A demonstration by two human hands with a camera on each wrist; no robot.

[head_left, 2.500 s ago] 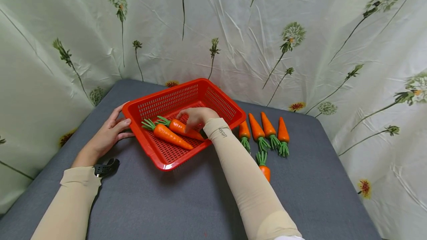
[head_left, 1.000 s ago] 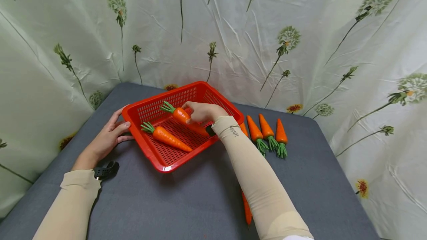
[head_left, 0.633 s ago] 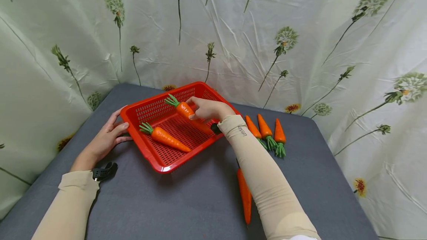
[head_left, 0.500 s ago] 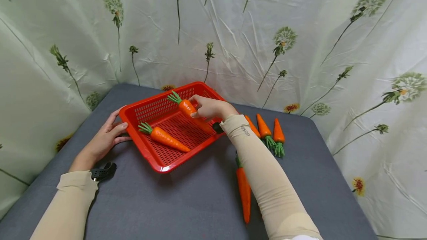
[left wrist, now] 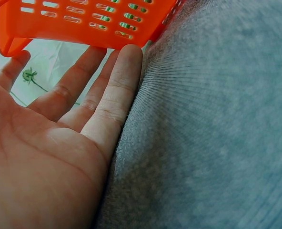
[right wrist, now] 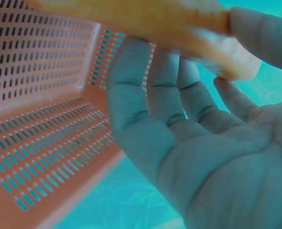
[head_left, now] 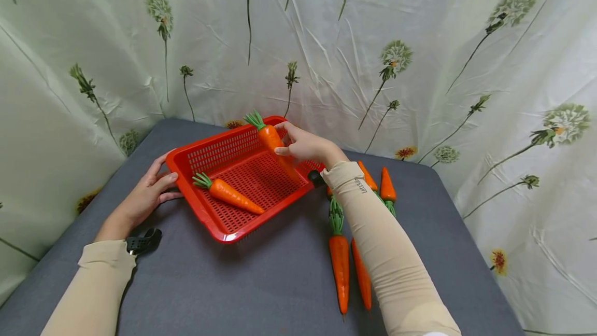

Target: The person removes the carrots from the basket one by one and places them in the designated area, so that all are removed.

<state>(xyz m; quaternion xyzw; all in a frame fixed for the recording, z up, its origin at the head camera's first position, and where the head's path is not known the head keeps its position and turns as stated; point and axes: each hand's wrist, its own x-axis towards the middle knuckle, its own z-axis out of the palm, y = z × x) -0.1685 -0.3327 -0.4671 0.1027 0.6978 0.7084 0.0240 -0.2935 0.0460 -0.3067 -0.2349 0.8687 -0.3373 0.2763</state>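
Observation:
My right hand (head_left: 305, 144) holds an orange carrot (head_left: 269, 138) with a green top over the back right of the red basket (head_left: 223, 236). The carrot is slanted, its leaves up toward the back left and its lower end partly behind the hand. In the right wrist view the thumb and fingertips grip the carrot's body (right wrist: 155, 24). A second carrot (head_left: 235, 196) lies on the basket floor at the left. My left hand (head_left: 140, 196) touches the basket's left end. Its fingers (left wrist: 115, 95) lie nearly straight against the perforated wall in the left wrist view.
Right of the basket, a carrot (head_left: 339, 268) lies on the grey cloth-covered table (head_left: 261, 294), with another (head_left: 361, 276) partly under the right sleeve. Farther back lie more carrots (head_left: 387, 184), some hidden by the forearm. A flowered curtain (head_left: 326, 66) hangs behind the table.
My right hand has taken hold of the carrot in the basket and raised it, moving it up and to the right. The left hand stays at the basket's end.

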